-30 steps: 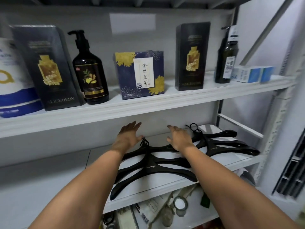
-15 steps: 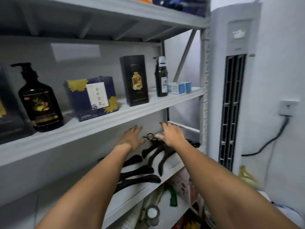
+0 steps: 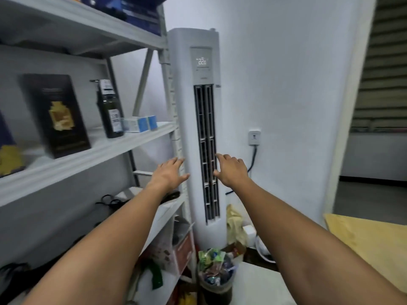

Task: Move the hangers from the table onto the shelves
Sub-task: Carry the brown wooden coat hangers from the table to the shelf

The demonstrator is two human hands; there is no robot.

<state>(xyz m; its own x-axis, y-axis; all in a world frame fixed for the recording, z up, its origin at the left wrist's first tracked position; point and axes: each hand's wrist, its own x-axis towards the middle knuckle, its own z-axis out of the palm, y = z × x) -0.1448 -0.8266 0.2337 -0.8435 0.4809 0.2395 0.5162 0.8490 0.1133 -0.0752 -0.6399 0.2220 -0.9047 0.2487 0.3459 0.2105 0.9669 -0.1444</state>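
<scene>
Black hangers [image 3: 111,200] lie on the lower white shelf [image 3: 167,214] at the left, mostly hidden behind my left forearm; only their hooks and one arm tip show. My left hand [image 3: 168,175] is held out in the air with straight fingers, above and to the right of the hangers, in front of the shelf post. My right hand [image 3: 230,170] is also spread and empty, in front of the tall white air conditioner [image 3: 198,128]. Neither hand touches a hanger.
The middle shelf [image 3: 92,153] carries a black box [image 3: 58,115], a dark bottle [image 3: 110,111] and small blue boxes [image 3: 141,124]. A full waste bin [image 3: 215,276] stands on the floor by the air conditioner. A wooden table corner [image 3: 372,241] shows at the right.
My view has swung right, away from the shelves toward the air conditioner. Both hands have lifted off the hangers, which stay on the lower shelf.
</scene>
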